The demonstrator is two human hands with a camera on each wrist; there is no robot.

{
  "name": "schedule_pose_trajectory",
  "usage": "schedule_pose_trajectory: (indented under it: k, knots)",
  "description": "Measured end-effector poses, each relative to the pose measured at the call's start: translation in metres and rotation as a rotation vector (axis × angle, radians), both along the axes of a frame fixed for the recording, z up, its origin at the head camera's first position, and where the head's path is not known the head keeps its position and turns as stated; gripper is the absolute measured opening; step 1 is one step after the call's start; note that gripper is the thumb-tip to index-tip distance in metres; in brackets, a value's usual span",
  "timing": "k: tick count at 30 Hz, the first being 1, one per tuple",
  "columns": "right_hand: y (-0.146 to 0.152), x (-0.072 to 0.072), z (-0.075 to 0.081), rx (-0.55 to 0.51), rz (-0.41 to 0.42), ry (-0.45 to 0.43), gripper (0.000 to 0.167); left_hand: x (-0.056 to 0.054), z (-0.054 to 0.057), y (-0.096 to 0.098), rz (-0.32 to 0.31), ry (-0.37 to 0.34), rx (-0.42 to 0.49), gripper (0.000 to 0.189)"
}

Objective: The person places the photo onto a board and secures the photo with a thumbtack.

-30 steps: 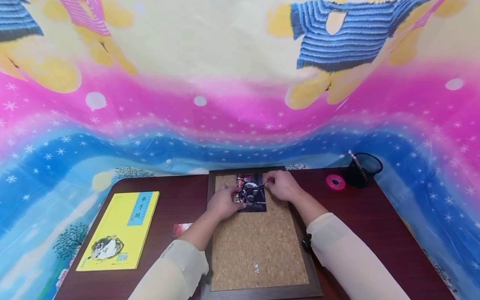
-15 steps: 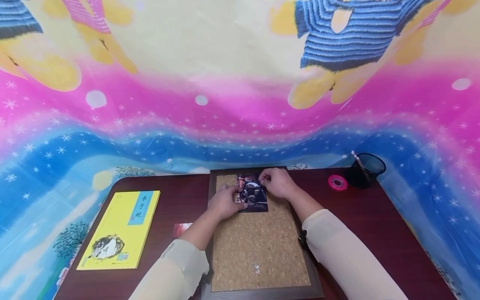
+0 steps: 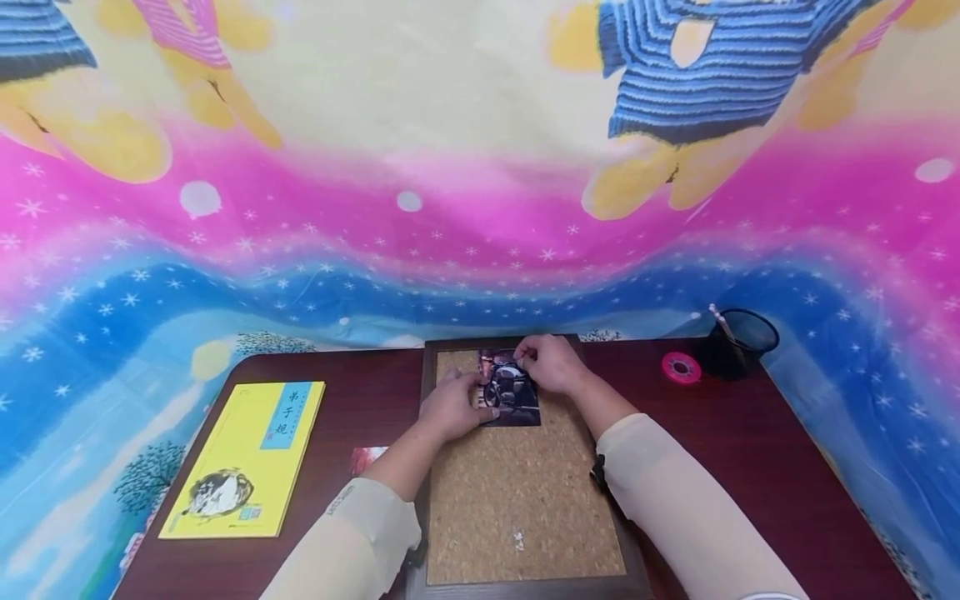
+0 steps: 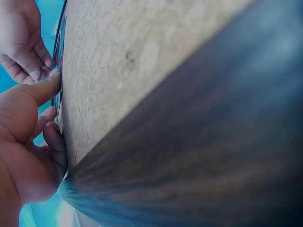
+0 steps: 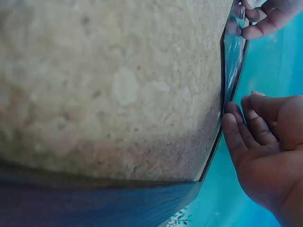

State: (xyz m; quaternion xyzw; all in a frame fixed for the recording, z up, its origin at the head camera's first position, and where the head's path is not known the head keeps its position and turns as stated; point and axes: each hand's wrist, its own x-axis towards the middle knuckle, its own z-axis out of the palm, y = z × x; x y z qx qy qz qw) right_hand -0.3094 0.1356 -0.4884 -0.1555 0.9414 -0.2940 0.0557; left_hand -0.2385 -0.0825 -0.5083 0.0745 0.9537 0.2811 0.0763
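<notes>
On a framed cork board (image 3: 525,492) lies a dark photo (image 3: 517,404) of a motorcycle, near the board's far end. My left hand (image 3: 450,408) presses the photo's left side down with thumb and fingers spread. Over the photo's top right corner, my right hand (image 3: 553,365) brings thumb and forefinger together in a pinch. A tiny clear pin seems to sit between those fingertips, mostly hidden. In the right wrist view, the other fingers (image 5: 232,130) of that hand rest against the edge of the photo (image 5: 233,61).
Several small clear bits (image 3: 518,540) lie on the board's near part. A yellow book (image 3: 247,458) is at the left, and a reddish picture (image 3: 367,458) shows beside my left forearm. Far right stand a pink tape roll (image 3: 681,367) and a black mesh pen holder (image 3: 723,354).
My right hand has moved left from beside the photo onto its top right corner. My left hand keeps its place on the photo. The head view has shifted slightly.
</notes>
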Motion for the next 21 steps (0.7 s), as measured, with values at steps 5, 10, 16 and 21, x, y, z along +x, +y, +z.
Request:
schedule_pose_trajectory:
  k: [5,10,16,21]
  knots:
    - [-0.002,-0.004,-0.002,-0.011,-0.014,-0.011,0.013,0.0,0.0,-0.001,-0.006,0.003,-0.005,0.067]
    - [-0.005,-0.009,-0.005,-0.023,-0.02,-0.022,0.013,-0.001,-0.001,-0.001,-0.007,0.007,-0.025,0.066]
    - [-0.012,-0.015,-0.008,-0.009,0.0,-0.016,0.013,-0.002,-0.002,-0.002,-0.013,0.008,-0.03,0.066]
    - [-0.015,-0.017,-0.009,0.015,0.0,-0.013,0.013,-0.001,-0.001,-0.002,-0.02,0.009,-0.029,0.066]
